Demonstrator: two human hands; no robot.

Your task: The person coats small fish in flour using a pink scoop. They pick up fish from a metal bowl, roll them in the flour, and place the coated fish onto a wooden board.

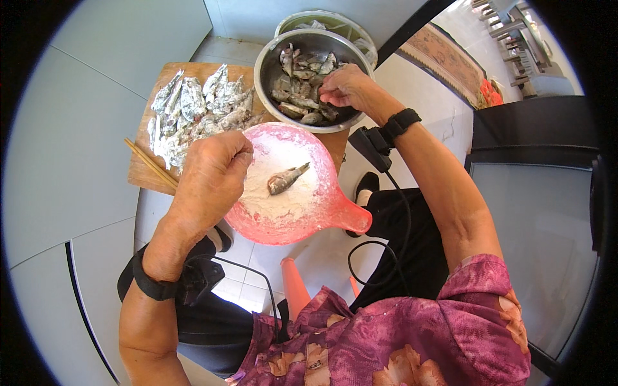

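My left hand [217, 173] grips the left rim of a pink plastic bowl [294, 231] with a spout or handle at its right. White flour [270, 159] lies in the bowl, with one small fish [286, 181] on top of it. My right hand [345, 87] reaches over the rim of a steel basin [260, 91] that holds several small uncoated fish [299, 99]. Its fingertips are bunched near the fish; whether they hold one cannot be told. Several flour-coated fish [193, 99] lie in a heap on a wooden board [149, 176], left of the basin.
Wooden chopsticks [149, 163] lie at the board's left front edge. Behind the steel basin stands another round container [289, 21] with plastic film. Cables hang from the black devices [374, 144] on both wrists. Cabinet panels [72, 144] stand at left, a dark-framed appliance [531, 231] at right.
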